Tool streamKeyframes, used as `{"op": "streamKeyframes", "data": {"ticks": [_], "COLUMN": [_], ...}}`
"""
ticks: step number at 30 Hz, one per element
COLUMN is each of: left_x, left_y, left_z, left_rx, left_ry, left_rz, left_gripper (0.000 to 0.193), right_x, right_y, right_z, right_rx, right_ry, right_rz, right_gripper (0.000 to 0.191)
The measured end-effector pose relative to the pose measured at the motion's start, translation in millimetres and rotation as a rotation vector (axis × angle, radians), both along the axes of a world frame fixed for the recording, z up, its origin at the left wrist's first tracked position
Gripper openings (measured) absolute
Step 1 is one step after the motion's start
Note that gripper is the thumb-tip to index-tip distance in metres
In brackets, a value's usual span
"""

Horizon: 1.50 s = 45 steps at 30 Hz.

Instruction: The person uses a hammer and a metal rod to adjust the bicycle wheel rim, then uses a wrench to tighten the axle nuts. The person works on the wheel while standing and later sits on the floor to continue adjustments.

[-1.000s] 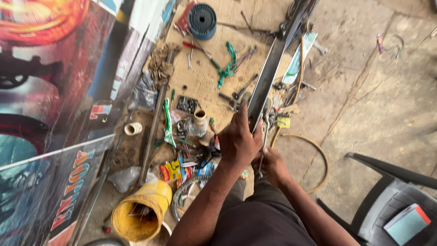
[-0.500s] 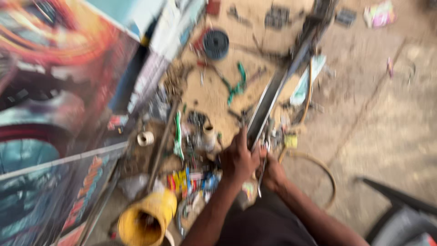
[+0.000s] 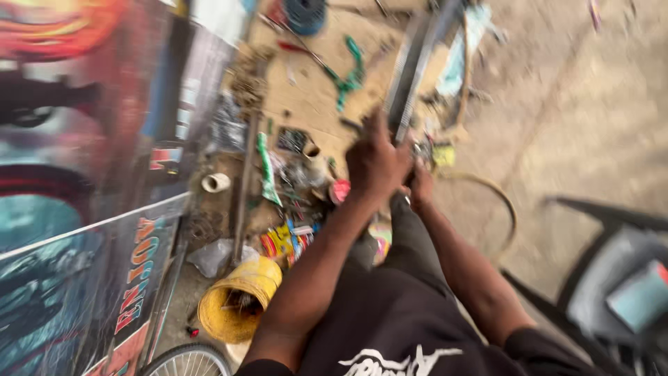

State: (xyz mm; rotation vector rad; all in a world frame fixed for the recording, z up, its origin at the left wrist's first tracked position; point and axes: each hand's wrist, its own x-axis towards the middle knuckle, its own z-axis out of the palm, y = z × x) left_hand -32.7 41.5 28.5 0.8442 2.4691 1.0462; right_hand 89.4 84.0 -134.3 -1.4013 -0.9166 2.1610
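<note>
Centre of frame: left hand [image 3: 376,163] and right hand [image 3: 419,186] meet at the near end of a long metal bar [image 3: 416,76] running to the upper edge; each grip's closure blurred, cannot tell; yellow bucket [image 3: 236,301] lower left.

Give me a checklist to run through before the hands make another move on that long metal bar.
1. Left hand on the long metal bar: ok, it sits at the bar's near end; the grip itself is blurred.
2. Right hand in place: ok, it is close beside the left hand, just below the bar's end; what it holds, cannot tell.
3. Sharp view of the work: not ok, the whole picture is motion-blurred.
4. Ground around the hands: not ok, small tools and scraps lie crowded on the left.
5. Yellow bucket out of the way: ok, it lies on its side, well apart from the hands.
</note>
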Motion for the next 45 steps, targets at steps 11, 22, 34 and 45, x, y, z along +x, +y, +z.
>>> {"op": "streamKeyframes", "data": {"ticks": [11, 22, 34, 45], "left_x": [6.0, 4.9, 26.5, 53.2], "left_y": [-13.8, -18.1, -89.4, -104.9], "left_z": [-26.2, -21.3, -29.5, 39.7], "left_rx": [0.109, 0.142, 0.077, 0.731], "left_ry": [0.163, 0.253, -0.086, -0.494], "left_rz": [-0.031, -0.082, -0.097, -0.171], "left_gripper": [0.067, 0.068, 0.070, 0.051], "right_x": [-13.6, -14.1, -1.6, 11.1], "right_y": [-4.7, 12.2, -11.0, -57.6], "right_z": [43.5, 68.6, 37.8, 214.7], "right_rx": [0.908, -0.389, -0.073, 0.968], "right_ry": [-0.394, -0.236, -0.097, 0.136], "right_rz": [0.284, 0.171, -0.204, 0.279], "right_gripper": [0.054, 0.050, 0.042, 0.022]}}
